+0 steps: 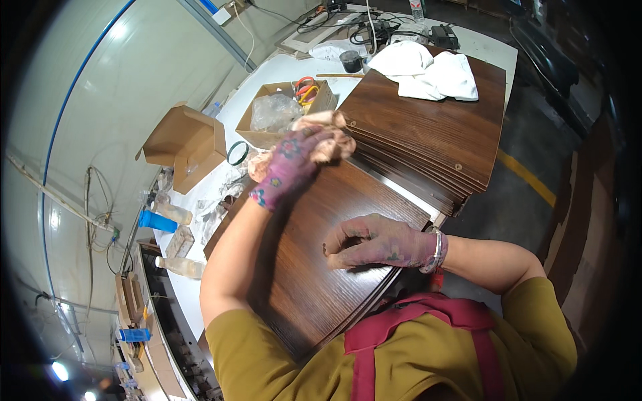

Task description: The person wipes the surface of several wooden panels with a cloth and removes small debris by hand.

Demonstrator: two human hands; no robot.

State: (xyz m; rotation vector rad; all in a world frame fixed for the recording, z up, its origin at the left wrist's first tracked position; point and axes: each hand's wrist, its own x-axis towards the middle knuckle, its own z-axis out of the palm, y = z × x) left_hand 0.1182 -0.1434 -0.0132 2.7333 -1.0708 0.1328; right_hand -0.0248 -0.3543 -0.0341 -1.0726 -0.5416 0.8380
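Observation:
My left hand (291, 164), in a purple flowered glove, grips a crumpled pinkish-beige cloth (338, 144) above the far part of a dark brown wood-grain board (314, 257). Both hand and cloth are slightly blurred. Over the near right part of the board, my right hand (384, 244) wears a stained purple glove with a bracelet at the wrist. Its fingers are curled together; a small dark bit shows at the tips, too small to name. The board lies flat in front of me, on top of another at its near edge.
A stack of brown boards (428, 127) at the far right carries white cloths (428, 70). On the white table stand a carton (251, 130) with plastic and orange-handled scissors, an open cardboard box (180, 144), a blue cup (157, 220) and bottles. Cables lie at the back.

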